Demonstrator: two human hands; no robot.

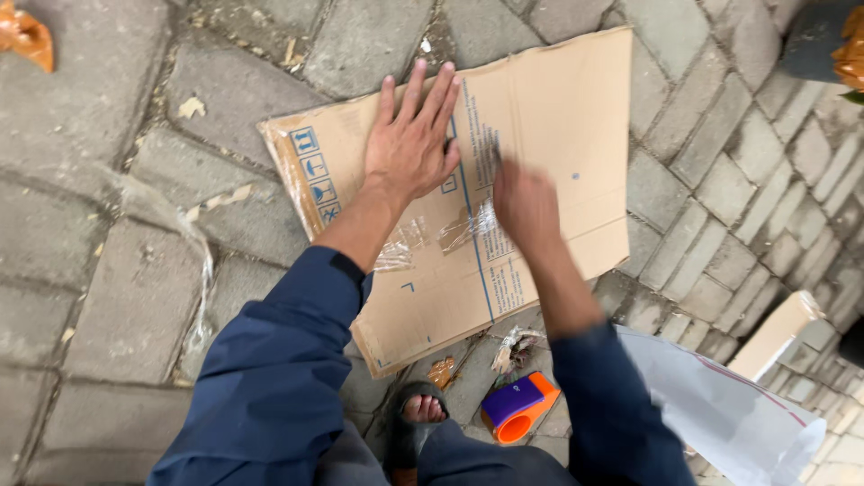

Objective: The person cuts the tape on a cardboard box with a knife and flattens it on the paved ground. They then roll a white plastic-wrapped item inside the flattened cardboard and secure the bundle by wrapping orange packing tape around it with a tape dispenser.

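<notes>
Cardboard sheet (540,117) lying flat on grey paving stones (117,297), flattened box with blue print and strips of clear tape (459,229) across the middle. Left hand (414,144) spread wide open, palm down, fingers fanned and pressing right on the sheet, arm in a navy sleeve (279,360) reaching straight out. Right hand (525,202) just beside it over the tape, motion-blurred, so can't tell if open or gripping something. Both hands close together, near the sheet's centre. Orange and purple tape dispenser (517,407) down on the stones between the knees, next to a sandalled foot (421,412). White plastic bag (720,405) off to the right
</notes>
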